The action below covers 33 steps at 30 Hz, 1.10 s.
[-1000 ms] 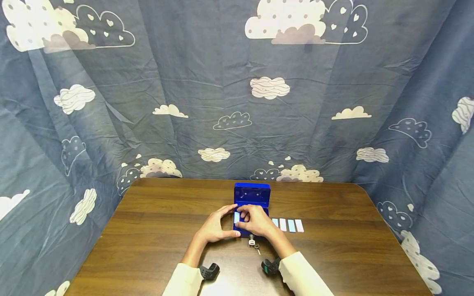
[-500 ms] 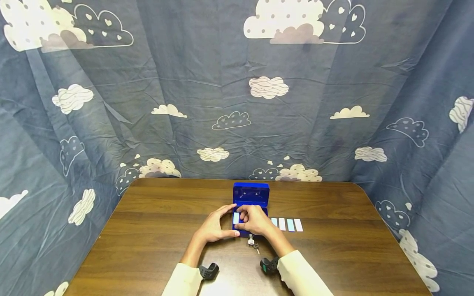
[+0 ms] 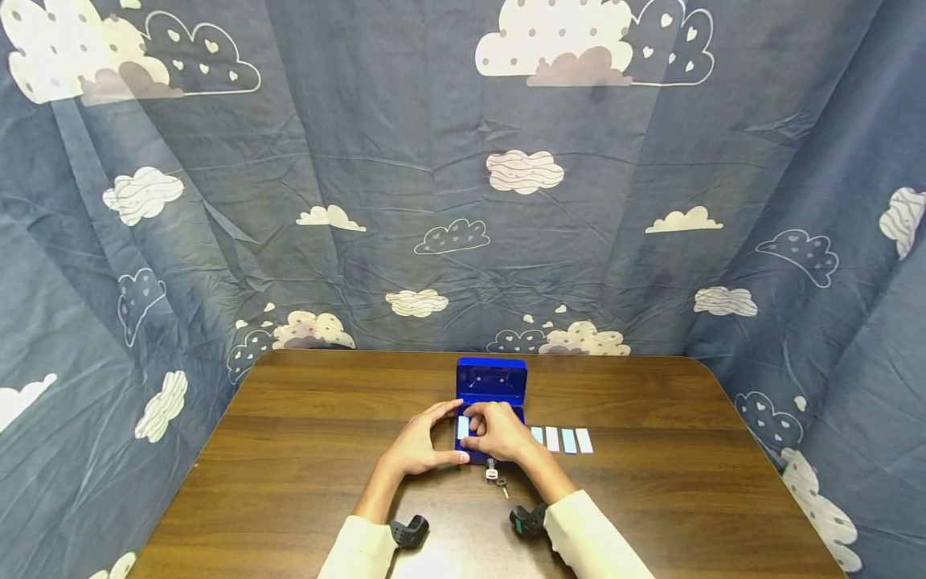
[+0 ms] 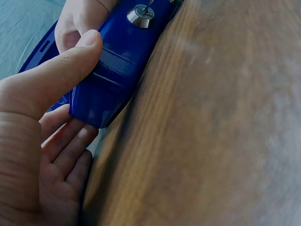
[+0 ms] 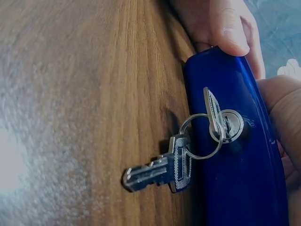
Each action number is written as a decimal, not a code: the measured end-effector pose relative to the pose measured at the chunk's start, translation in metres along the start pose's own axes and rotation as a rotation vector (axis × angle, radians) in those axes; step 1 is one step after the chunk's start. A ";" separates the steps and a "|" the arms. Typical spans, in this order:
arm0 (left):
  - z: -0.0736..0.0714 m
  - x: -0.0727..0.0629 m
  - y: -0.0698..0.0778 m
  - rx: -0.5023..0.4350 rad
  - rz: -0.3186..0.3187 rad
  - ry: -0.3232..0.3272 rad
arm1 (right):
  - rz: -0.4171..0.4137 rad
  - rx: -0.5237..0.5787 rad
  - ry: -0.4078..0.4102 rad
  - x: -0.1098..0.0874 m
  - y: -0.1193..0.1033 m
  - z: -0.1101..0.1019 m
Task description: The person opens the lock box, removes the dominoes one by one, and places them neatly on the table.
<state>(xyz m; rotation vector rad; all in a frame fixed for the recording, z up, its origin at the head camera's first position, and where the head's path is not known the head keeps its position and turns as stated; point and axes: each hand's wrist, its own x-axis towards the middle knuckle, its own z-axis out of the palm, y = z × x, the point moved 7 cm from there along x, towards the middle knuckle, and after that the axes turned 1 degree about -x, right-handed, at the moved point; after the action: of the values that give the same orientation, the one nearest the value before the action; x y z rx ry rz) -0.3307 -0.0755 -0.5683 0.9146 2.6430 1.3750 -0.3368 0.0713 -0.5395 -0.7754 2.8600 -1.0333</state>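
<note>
A small blue metal cash box (image 3: 492, 376) stands on the table with its lid raised. My left hand (image 3: 419, 444) holds the box's left end, its thumb on the front edge and fingers toward the back corner. In the left wrist view, the thumb (image 4: 87, 47) presses near the box's upper front edge. My right hand (image 3: 501, 430) reaches into the box and pinches a light blue rectangular strip (image 3: 463, 428) lengthwise between thumb and index finger, at the left side. Neither wrist view shows this strip. One key (image 5: 213, 110) sits in the front lock (image 5: 231, 126).
A second key (image 5: 162, 167) hangs from the ring in front of the box. Several white and light blue strips (image 3: 569, 441) lie in a row right of the box on the brown wooden table (image 3: 651, 498). A cloud-patterned curtain (image 3: 405, 201) hangs behind.
Both hands stay at the box in nearly the same pose. The light blue strip remains at the right fingertips; only a slight shift of the whole head view shows.
</note>
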 end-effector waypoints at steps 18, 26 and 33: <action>-0.001 0.000 0.004 -0.009 0.028 0.013 | -0.026 -0.004 0.015 -0.005 -0.002 -0.009; -0.001 -0.002 0.004 0.005 0.044 0.022 | -0.043 0.020 0.012 -0.009 -0.001 -0.014; -0.001 -0.001 0.002 0.000 0.034 0.018 | -0.030 0.024 0.017 -0.013 0.000 -0.020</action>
<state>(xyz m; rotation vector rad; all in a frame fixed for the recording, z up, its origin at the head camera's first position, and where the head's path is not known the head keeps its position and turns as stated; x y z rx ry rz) -0.3291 -0.0755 -0.5665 0.9564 2.6528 1.3960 -0.3283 0.0890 -0.5259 -0.8136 2.8531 -1.0815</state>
